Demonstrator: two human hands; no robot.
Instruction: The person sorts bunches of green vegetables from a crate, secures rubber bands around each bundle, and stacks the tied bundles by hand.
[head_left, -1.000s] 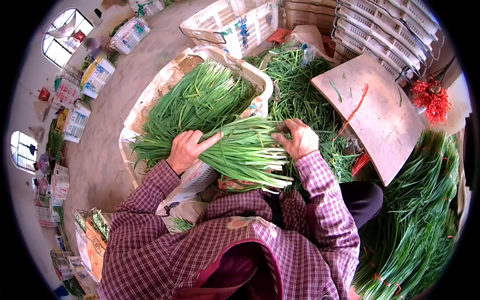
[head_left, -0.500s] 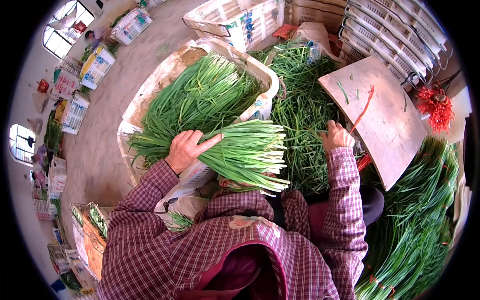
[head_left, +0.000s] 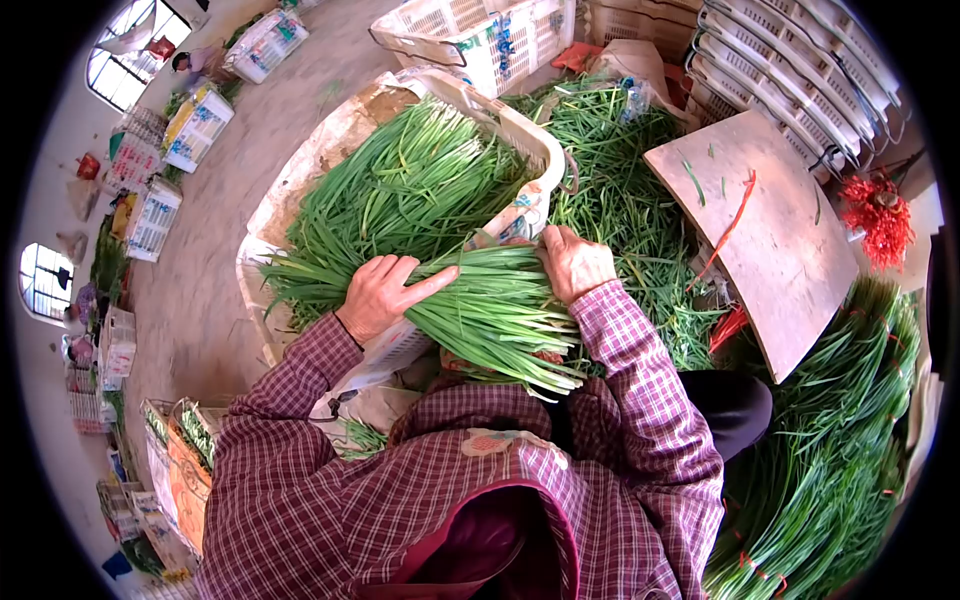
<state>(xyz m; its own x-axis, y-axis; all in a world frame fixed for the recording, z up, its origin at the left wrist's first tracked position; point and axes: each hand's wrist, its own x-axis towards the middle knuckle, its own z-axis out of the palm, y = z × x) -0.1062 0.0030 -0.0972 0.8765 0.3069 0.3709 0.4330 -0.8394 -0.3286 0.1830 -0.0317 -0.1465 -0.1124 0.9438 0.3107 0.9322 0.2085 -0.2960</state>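
A thick bunch of garlic chives [head_left: 500, 312] lies across my lap, pale cut ends to the right and leafy tips to the left over a crate. My left hand [head_left: 378, 298] is closed over its middle, with the index finger stretched along the stems. At the upper side of the pale ends, my right hand [head_left: 578, 264] has its fingers bent and closed on stems; its fingertips are partly hidden. More loose chives [head_left: 410, 190] fill the lined white crate [head_left: 262, 235] just beyond my left hand.
Discarded green leaves [head_left: 620, 190] heap up right of the crate. A board [head_left: 752, 230] with a red tie [head_left: 735, 222] on it leans at the right, near a red tie bundle [head_left: 876, 215]. Tied chives [head_left: 820, 450] lie lower right. Stacked crates [head_left: 790, 70] stand behind.
My right hand has moved left from the leaf heap beside the board to the cut ends of the bunch. My left hand keeps its hold, almost unmoved.
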